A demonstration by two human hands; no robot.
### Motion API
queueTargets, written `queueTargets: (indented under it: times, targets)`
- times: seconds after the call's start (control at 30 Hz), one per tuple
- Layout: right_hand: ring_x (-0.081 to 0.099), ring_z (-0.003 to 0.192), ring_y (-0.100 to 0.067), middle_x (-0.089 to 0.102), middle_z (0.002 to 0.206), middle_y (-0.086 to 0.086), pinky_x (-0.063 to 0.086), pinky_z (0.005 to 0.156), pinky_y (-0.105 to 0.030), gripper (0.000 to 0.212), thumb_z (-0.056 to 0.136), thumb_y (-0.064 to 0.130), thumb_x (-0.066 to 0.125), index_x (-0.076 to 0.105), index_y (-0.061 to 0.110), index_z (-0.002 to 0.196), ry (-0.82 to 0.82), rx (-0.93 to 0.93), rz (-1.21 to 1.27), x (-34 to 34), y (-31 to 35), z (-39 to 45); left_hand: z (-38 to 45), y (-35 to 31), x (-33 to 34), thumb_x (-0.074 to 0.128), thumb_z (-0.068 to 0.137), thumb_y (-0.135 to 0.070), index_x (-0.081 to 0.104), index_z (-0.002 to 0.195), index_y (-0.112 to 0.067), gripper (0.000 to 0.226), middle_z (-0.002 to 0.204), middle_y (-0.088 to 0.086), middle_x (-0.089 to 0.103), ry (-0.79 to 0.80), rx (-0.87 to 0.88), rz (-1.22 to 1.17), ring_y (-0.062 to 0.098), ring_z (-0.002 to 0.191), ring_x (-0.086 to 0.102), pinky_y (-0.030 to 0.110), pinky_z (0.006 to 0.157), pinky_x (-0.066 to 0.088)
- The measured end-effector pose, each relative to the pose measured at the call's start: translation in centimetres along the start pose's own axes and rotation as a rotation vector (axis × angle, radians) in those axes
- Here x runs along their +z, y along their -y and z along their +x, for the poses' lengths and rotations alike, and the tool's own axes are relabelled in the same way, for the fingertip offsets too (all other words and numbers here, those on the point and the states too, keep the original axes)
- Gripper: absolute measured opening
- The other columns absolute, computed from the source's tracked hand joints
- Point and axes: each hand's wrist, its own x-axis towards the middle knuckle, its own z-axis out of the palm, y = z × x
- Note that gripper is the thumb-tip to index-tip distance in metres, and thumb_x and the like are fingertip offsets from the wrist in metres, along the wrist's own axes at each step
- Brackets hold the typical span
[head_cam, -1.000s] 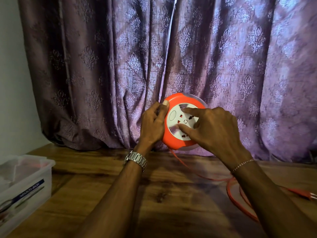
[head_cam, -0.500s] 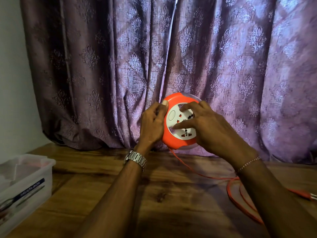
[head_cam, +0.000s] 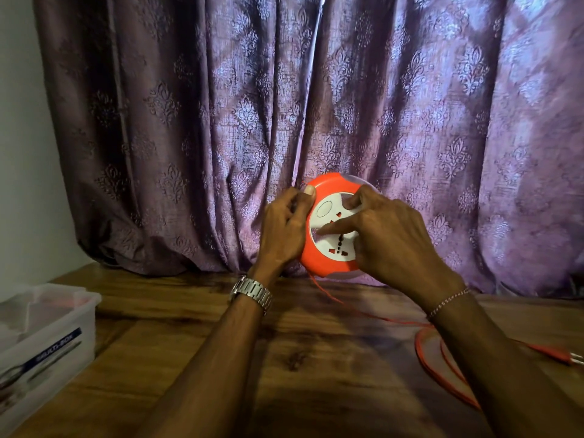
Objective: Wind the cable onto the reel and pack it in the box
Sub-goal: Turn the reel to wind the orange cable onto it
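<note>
An orange cable reel (head_cam: pixel 319 267) with a white socket face (head_cam: pixel 328 213) is held upright above the wooden table. My left hand (head_cam: pixel 282 229) grips its left rim, thumb on the top edge. My right hand (head_cam: pixel 388 235) lies over the socket face, fingers pressed into its recesses. A thin orange cable (head_cam: pixel 357 311) drops from the reel's bottom, runs right across the table and lies in loose loops (head_cam: pixel 442 361) partly hidden by my right forearm. Its plug (head_cam: pixel 565 357) rests at the right edge. A clear plastic box (head_cam: pixel 47 339) stands at the left.
The wooden table (head_cam: pixel 300 358) spreads below my arms. A purple patterned curtain (head_cam: pixel 221 121) hangs right behind the reel down to the table's back edge. A pale wall (head_cam: pixel 22 153) is on the left. The box holds some items under a clear cover.
My right hand has turned on the socket face, its fingers shifting round, and the face's sockets have rotated. The cable loops on the table have drawn in a little. My left hand has stayed put.
</note>
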Motion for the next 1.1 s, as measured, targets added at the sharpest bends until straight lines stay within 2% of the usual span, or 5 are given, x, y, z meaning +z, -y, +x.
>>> queueTargets:
  times: [0.43,0.67,0.77,0.97,1.1]
  targets:
    - [0.069,0.077,-0.029,0.073,0.073,0.001,0.049,0.060,-0.032,0.074,0.060,0.084,0.040,0.060,0.046,0.120,-0.216,0.259,0.021,1.4,0.1,0.3,0.2,-0.3,-0.2,0.053,0.100,-0.040,0.044,0.060,-0.025,0.044,0.050,-0.012,0.046,-0.019,-0.027,-0.088,0.008,0.056,0.038,0.032,0.056,0.030]
    - [0.054,0.090,-0.027,0.065,0.096,-0.002,0.044,0.067,-0.034,0.019,0.082,0.032,0.064,0.072,0.024,0.097,-0.275,-0.042,0.098,0.6,-0.5,0.4,0.2,-0.4,-0.3,0.053,0.099,-0.039,0.043,0.062,-0.023,0.042,0.055,-0.010,0.044,-0.034,-0.030,-0.150,0.009,0.056,0.037,0.031,0.056,0.031]
    - [0.053,0.104,-0.030,0.061,0.123,-0.006,0.046,0.079,-0.035,0.034,0.074,0.016,0.049,0.074,0.030,0.092,-0.145,-0.177,0.120,0.5,-0.7,0.5,0.3,-0.5,-0.4,0.054,0.097,-0.041,0.043,0.060,-0.025,0.042,0.055,-0.010,0.043,-0.044,-0.026,-0.152,0.010,0.057,0.037,0.033,0.056,0.031]
    - [0.050,0.110,-0.032,0.055,0.130,-0.003,0.042,0.082,-0.041,0.048,0.070,0.043,0.035,0.071,0.045,0.102,0.013,-0.130,0.015,-0.1,-0.4,0.5,0.2,-0.7,-0.3,0.052,0.100,-0.042,0.041,0.063,-0.023,0.043,0.058,-0.007,0.045,-0.019,-0.002,-0.092,0.012,0.057,0.039,0.033,0.055,0.031]
    - [0.051,0.105,-0.030,0.056,0.123,-0.002,0.038,0.072,-0.038,0.051,0.074,0.035,0.033,0.065,0.053,0.109,-0.026,-0.087,-0.069,0.1,-0.3,0.4,0.1,-0.5,-0.3,0.053,0.102,-0.039,0.044,0.066,-0.021,0.041,0.062,0.002,0.050,-0.007,-0.004,-0.089,0.016,0.062,0.044,0.039,0.058,0.035]
